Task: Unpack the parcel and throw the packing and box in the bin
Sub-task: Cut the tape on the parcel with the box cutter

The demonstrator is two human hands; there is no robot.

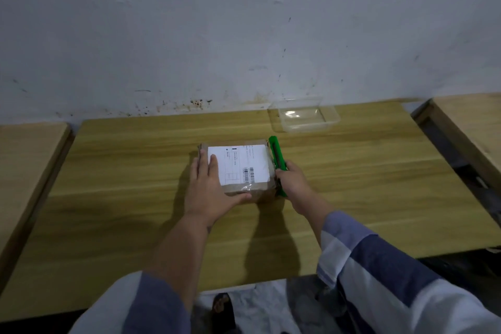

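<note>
A small brown cardboard parcel [245, 168] with a white shipping label lies in the middle of the wooden table [135, 198], sealed with clear tape. My left hand [210, 190] lies flat over the parcel's left and near side, fingers spread, pressing on it. My right hand [292, 183] grips a green utility knife [276, 156] that runs along the parcel's right edge, its tip pointing away from me. No bin is in view.
A clear plastic tray [305, 115] sits at the back right of the table near the stained white wall. Other wooden tabletops flank this one on the left [24, 160] and right [471, 122], with gaps between. The floor shows below the near edge.
</note>
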